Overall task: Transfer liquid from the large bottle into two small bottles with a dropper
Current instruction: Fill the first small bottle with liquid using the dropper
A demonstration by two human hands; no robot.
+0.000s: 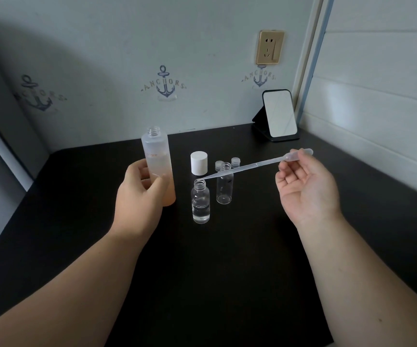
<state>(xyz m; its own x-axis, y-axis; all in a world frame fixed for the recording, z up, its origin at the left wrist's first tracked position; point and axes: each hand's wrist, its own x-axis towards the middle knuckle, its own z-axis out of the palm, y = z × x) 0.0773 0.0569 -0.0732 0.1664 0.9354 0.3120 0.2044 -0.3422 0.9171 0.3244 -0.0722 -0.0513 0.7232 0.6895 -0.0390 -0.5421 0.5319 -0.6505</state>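
A tall frosted large bottle (158, 159) with an orange tint stands uncapped on the black table (227, 271). My left hand (140, 191) grips its lower body. My right hand (302, 186) pinches the bulb of a clear plastic dropper (252, 166). The dropper slants down to the left, its tip at the mouth of the near small bottle (200, 204), which is clear and holds some clear liquid at its bottom. A second small bottle (224, 184), open and apparently empty, stands just behind and to the right.
A white cap (199, 162) stands behind the small bottles, with two small clear caps (235, 161) next to it. A small mirror on a black stand (278, 113) sits at the back right corner. Walls close the table at the back and right.
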